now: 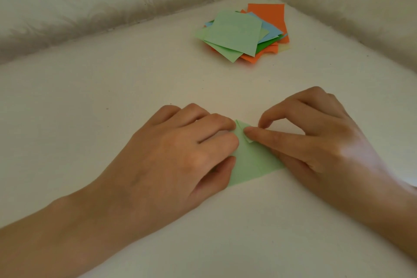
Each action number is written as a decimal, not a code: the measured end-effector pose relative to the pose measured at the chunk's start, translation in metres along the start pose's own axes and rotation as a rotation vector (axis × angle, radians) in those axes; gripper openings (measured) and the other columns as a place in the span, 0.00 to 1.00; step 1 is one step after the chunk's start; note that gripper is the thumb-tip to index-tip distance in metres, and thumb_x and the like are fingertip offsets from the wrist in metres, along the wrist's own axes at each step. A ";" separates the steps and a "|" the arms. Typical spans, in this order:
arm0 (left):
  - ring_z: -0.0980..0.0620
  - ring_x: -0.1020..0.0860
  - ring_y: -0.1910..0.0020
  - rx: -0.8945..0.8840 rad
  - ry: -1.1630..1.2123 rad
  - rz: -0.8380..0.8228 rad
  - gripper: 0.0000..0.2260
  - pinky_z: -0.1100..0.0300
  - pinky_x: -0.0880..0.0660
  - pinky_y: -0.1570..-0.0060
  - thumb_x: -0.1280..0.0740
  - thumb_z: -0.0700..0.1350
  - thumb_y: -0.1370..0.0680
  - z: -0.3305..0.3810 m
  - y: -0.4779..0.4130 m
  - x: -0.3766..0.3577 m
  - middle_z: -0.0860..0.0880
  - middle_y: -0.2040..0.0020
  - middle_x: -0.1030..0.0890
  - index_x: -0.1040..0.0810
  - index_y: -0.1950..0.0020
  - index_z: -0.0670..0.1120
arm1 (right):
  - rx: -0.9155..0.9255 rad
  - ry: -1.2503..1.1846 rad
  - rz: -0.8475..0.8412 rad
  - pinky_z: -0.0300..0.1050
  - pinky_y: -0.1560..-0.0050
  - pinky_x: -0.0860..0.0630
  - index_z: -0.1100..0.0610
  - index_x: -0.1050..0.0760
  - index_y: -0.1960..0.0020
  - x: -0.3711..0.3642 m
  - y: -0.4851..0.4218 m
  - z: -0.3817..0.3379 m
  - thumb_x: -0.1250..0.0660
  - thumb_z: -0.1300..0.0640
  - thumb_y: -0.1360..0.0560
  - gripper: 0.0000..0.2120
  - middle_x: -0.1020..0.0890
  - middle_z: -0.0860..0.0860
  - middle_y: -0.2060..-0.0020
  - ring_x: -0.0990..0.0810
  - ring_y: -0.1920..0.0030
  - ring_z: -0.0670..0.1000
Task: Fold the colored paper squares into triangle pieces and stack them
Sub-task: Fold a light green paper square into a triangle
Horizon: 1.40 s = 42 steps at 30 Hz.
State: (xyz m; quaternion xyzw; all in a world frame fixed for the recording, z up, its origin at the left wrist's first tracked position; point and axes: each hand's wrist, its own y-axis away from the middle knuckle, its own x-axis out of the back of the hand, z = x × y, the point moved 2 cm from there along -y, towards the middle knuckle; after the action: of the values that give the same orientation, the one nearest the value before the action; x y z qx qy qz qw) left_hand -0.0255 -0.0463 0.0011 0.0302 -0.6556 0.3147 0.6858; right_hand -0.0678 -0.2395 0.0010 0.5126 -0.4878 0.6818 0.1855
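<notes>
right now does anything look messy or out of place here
Only the pile of paper squares in the far corner: its sheets are fanned at different angles, and an orange sheet at the bottom curls. The green paper being folded looks undamaged.

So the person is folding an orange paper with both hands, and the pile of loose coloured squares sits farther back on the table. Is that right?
Not quite. The head view shows a light green paper, not an orange one, under the left hand and right hand. The pile of loose coloured squares does sit farther back.
</notes>
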 end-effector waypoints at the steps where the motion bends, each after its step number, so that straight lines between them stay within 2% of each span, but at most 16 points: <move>1: 0.47 0.23 0.52 0.000 0.002 -0.001 0.10 0.50 0.30 0.57 0.39 0.48 0.22 0.000 0.000 0.000 0.50 0.46 0.19 0.20 0.53 0.46 | 0.004 -0.003 -0.002 0.47 0.56 0.35 0.59 0.17 0.49 0.000 0.000 0.000 0.39 0.61 0.23 0.11 0.18 0.55 0.54 0.29 0.54 0.56; 10: 0.47 0.23 0.52 0.000 0.010 -0.003 0.10 0.51 0.30 0.56 0.39 0.47 0.23 0.000 -0.001 0.000 0.49 0.46 0.19 0.19 0.53 0.45 | 0.022 -0.026 -0.013 0.48 0.56 0.33 0.58 0.17 0.48 0.000 0.000 0.000 0.39 0.61 0.23 0.12 0.17 0.53 0.54 0.28 0.54 0.55; 16: 0.49 0.26 0.50 0.016 0.037 -0.022 0.10 0.53 0.31 0.54 0.40 0.47 0.23 0.000 -0.001 -0.002 0.49 0.39 0.21 0.20 0.52 0.45 | 0.023 -0.004 0.008 0.49 0.55 0.33 0.59 0.17 0.49 -0.001 0.000 -0.001 0.38 0.61 0.23 0.11 0.17 0.53 0.52 0.28 0.52 0.56; 23: 0.47 0.27 0.51 0.000 -0.001 -0.024 0.11 0.51 0.32 0.55 0.42 0.47 0.22 0.002 -0.001 -0.002 0.48 0.41 0.20 0.21 0.51 0.45 | 0.053 0.031 0.035 0.49 0.53 0.34 0.59 0.17 0.47 0.000 0.000 -0.002 0.38 0.62 0.23 0.11 0.17 0.50 0.47 0.27 0.50 0.56; 29: 0.45 0.25 0.51 -0.033 -0.068 -0.046 0.10 0.52 0.34 0.54 0.43 0.47 0.21 0.002 0.000 -0.002 0.45 0.40 0.20 0.24 0.48 0.46 | 0.076 -0.010 -0.018 0.50 0.51 0.32 0.58 0.18 0.45 0.001 0.000 -0.003 0.41 0.62 0.23 0.14 0.17 0.48 0.46 0.25 0.51 0.56; 37: 0.44 0.25 0.51 -0.051 -0.094 -0.038 0.13 0.52 0.34 0.50 0.44 0.46 0.21 0.001 0.000 -0.003 0.45 0.39 0.20 0.22 0.49 0.44 | 0.008 -0.025 -0.086 0.51 0.50 0.31 0.57 0.19 0.43 0.007 0.011 -0.007 0.42 0.60 0.23 0.15 0.18 0.50 0.43 0.27 0.52 0.56; 42: 0.44 0.25 0.50 -0.043 -0.086 -0.044 0.13 0.52 0.33 0.50 0.45 0.47 0.20 0.001 -0.001 -0.003 0.45 0.39 0.20 0.22 0.49 0.44 | -0.030 -0.031 -0.068 0.53 0.51 0.29 0.58 0.18 0.44 0.016 0.024 -0.008 0.43 0.60 0.22 0.15 0.18 0.51 0.44 0.27 0.53 0.56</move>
State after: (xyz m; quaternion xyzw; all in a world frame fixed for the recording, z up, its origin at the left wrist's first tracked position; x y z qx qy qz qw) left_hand -0.0260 -0.0489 -0.0011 0.0435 -0.6901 0.2838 0.6643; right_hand -0.0966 -0.2470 0.0042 0.5365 -0.4832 0.6597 0.2087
